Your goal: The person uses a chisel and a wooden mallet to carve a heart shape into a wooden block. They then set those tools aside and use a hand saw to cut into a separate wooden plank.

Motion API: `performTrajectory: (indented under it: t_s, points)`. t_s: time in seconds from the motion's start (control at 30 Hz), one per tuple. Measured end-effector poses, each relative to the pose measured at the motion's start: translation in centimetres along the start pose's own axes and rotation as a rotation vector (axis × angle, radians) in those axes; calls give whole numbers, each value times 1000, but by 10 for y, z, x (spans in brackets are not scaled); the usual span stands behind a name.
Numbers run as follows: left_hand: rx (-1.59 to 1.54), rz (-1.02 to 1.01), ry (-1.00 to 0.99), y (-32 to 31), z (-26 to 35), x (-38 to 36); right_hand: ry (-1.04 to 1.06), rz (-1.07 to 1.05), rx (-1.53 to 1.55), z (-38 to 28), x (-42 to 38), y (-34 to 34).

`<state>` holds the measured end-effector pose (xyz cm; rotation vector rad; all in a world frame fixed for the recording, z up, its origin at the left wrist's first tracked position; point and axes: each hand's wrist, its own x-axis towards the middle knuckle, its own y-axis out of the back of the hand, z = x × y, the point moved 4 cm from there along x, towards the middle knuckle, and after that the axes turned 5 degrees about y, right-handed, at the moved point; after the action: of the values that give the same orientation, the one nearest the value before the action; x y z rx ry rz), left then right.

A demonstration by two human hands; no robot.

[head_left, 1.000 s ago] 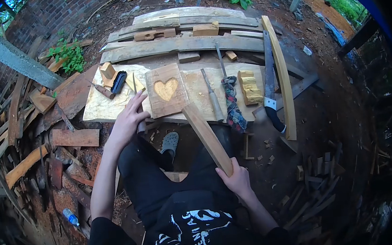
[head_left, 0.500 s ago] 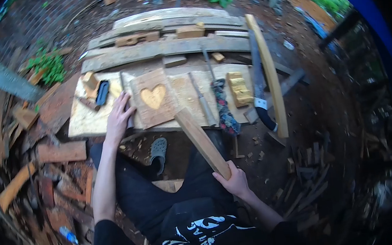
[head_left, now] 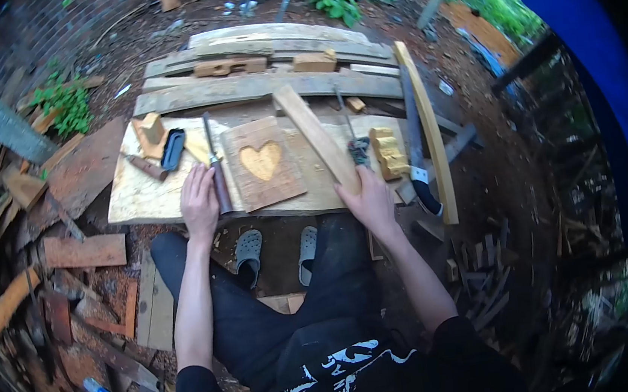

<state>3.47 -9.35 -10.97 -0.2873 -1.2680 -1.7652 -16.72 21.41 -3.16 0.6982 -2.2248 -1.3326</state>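
My right hand (head_left: 369, 200) is wrapped round the lower end of a long wooden bar (head_left: 314, 135), which lies over the right part of the bench. The bar covers most of a chisel seen there before. My left hand (head_left: 199, 196) rests on the pale board (head_left: 127, 199) with its fingers close together, and nothing shows in it. Right beside its fingertips lies a chisel (head_left: 220, 176) with a dark reddish handle. Between my hands is a wooden panel with a carved heart (head_left: 261, 162). A black tool (head_left: 173, 149) lies beyond my left hand.
A carved wood block (head_left: 388, 152) and a handsaw (head_left: 419, 174) lie at the right, beside a curved pale strip (head_left: 428, 124). Long planks (head_left: 266, 89) span the far side. Wood scraps (head_left: 85, 251) cover the ground at left; a blue tarp (head_left: 563, 36) hangs at upper right.
My right hand has moved forward from my lap with the bar, which now lies farther up over the bench. My left hand has shifted slightly, and its fingers are closer together. Both shoes now show.
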Motion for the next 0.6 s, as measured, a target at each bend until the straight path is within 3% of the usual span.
performTrajectory:
  t_s: [0.1, 0.23, 0.37, 0.4, 0.43, 0.6]
  points:
    - [-3, 50, 27, 1, -1, 1, 145, 139, -118, -18, 44, -22]
    - [14, 20, 38, -1, -5, -3, 85, 88, -263, -24, 75, -49]
    - [35, 37, 38, 0, -4, -4, 100, 130, -372, -24, 74, -50]
    - [32, 43, 44, -1, -5, -4, 95, 232, -319, -19, 72, -47]
    - [27, 46, 43, -1, -5, -3, 85, 333, -266, -11, 72, -45]
    - [59, 56, 74, -4, -5, -3, -132, 354, -229, 25, 78, -26]
